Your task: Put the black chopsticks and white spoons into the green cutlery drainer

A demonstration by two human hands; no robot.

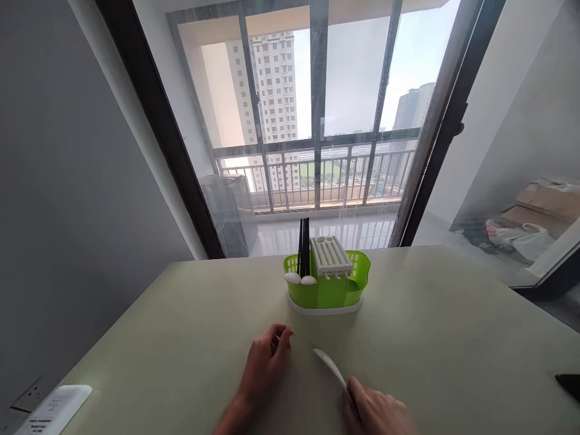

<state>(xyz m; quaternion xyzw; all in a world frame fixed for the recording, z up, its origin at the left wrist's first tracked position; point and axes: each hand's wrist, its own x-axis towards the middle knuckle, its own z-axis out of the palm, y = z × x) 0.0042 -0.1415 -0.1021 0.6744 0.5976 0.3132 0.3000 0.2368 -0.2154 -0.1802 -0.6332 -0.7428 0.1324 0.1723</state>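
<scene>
I see a big pale green table (453, 338) in front of a tall glass door (317, 121). Near the far edge of the table, about in the middle, stands a bright green cutlery basket (327, 284) on a white base. A white slotted rack (330, 255) sits on top of it. Black chopsticks (304, 248) stand upright in its left part, and 2 white spoons (299, 278) rest on its left rim, side by side.

At the near left corner lies a white power strip (54, 409). At the right edge there is a small dark thing (568, 384); I cannot tell what it is.

My left hand (265, 365) rests on the table near the near edge, fingers curled in loosely. It holds nothing that I can see.

My right hand (376, 411) is low at the near edge and a bit blurred. It grips the handle of a white spoon (330, 365). The bowl end of the spoon points up and away, toward the basket, and looks just above the table or touching it; I cannot tell which. The spoon is between my 2 hands and well apart from the basket.

I think the step in hand is carrying this spoon. The 2 spoons on the rim show where it may fit. The next move would need a lift over the near wall of the basket, keeping clear of the chopsticks, with a soft set down beside the others.
</scene>
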